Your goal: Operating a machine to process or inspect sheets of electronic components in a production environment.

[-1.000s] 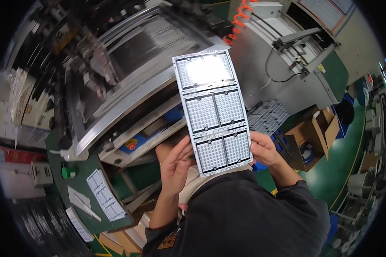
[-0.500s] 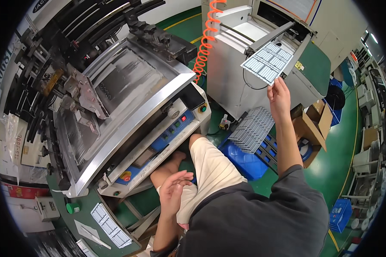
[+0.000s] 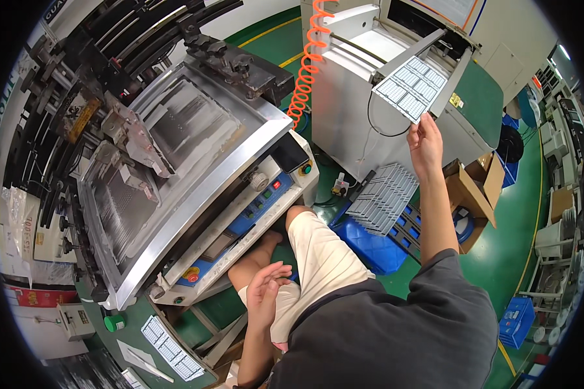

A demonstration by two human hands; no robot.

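From L, a green jar [image 3: 115, 322] stands nr the far edge of the green table [image 3: 136, 329], w/ a white sheet [image 3: 124, 349] and slim white tool [image 3: 161, 374] closer in; the sheet prob. keeps the tool off the tabletop. A spare panel [image 3: 172, 348] lies flat along the table's R edge, seemingly so I can lift it from the side. Beyond it sits the steel-framed machine [image 3: 201, 198].

My left hand [image 3: 264, 292] hangs above my lap, fingers loosely bent and apart, nothing visible in them; one hand looks enough for so light a sheet. Grey slatted rack [image 3: 383, 198] leans low btwn the machines, nr a blue bin [image 3: 372, 243].

At R, the white panel [image 3: 411, 89] is out at the grey machine [image 3: 347, 123], overlapping its rail ends; can't tell if they bear any wt. My right hand [image 3: 425, 142] has its nr corner, thumb & fingers pinching only the edge, prob. to keep off the patterned face and leave the far end free. Open carton [image 3: 466, 192] below, on the floor.
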